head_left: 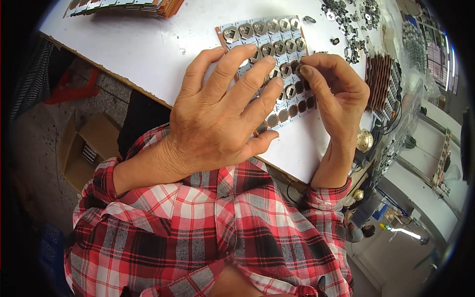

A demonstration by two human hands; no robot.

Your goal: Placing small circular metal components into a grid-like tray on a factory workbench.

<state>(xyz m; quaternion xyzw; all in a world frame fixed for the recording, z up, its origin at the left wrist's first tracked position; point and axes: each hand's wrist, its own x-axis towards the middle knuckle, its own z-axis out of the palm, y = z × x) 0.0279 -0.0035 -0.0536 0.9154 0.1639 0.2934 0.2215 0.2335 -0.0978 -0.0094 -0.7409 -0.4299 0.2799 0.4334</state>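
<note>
A pale blue circuit board panel (284,105) with brown edges lies on the white tabletop. Rows of shiny round metal clips (260,27) cover its far part, while dull grey discs (272,121) line the near row. My left hand (210,116) rests across the panel's left and middle, fingers spread, hiding several of the round parts. At the panel's right edge, the thumb and forefinger of my right hand (341,96) are pinched together. What sits between those fingertips is too small and covered to make out.
Loose small metal and black parts (351,42) are scattered at the table's far right. A stack of brown-edged boards (381,81) stands right of my right hand; another board stack (128,9) is at the far left. An opened cardboard box (94,138) sits on the floor at left.
</note>
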